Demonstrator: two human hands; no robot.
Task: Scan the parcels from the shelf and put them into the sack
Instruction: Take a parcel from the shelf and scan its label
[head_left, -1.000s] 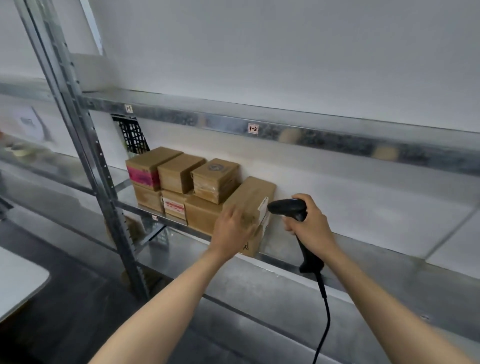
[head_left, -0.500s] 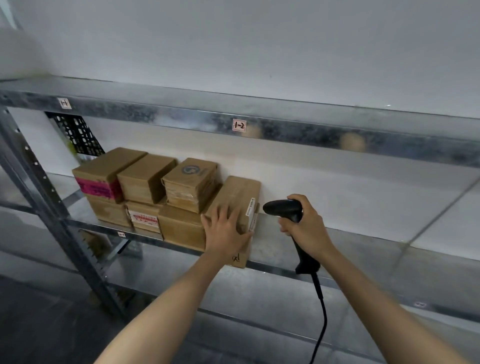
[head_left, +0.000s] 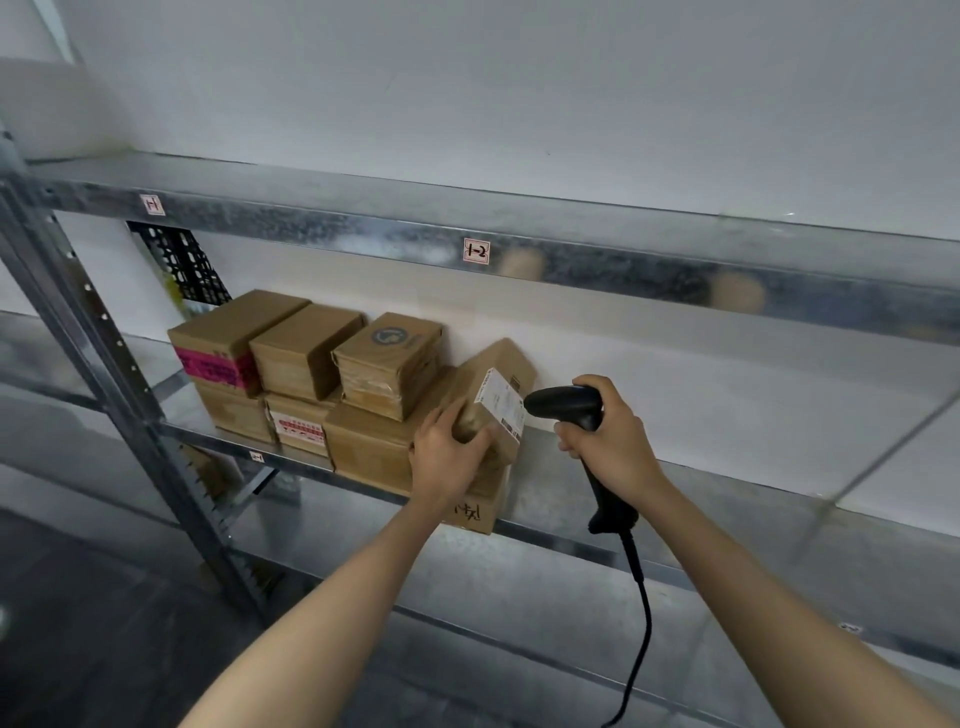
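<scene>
Several brown cardboard parcels (head_left: 311, 374) are stacked on the middle metal shelf (head_left: 675, 499). My left hand (head_left: 447, 457) grips the rightmost parcel (head_left: 498, 395), tilted up off a lower box (head_left: 480, 506) so its white label faces right. My right hand (head_left: 610, 436) holds a black corded barcode scanner (head_left: 563, 405) by the handle, its head pointed at that label from a few centimetres away. No sack is in view.
A top shelf beam (head_left: 519, 249) with tags "1-1" and "1-2" runs above the parcels. A grey upright post (head_left: 104, 364) stands at the left. A lower shelf (head_left: 519, 597) lies beneath my arms. The scanner cable (head_left: 641, 623) hangs down.
My left hand has curled round the rightmost parcel and tipped it up, turning its label toward the scanner. The scanner head has come closer to the label.
</scene>
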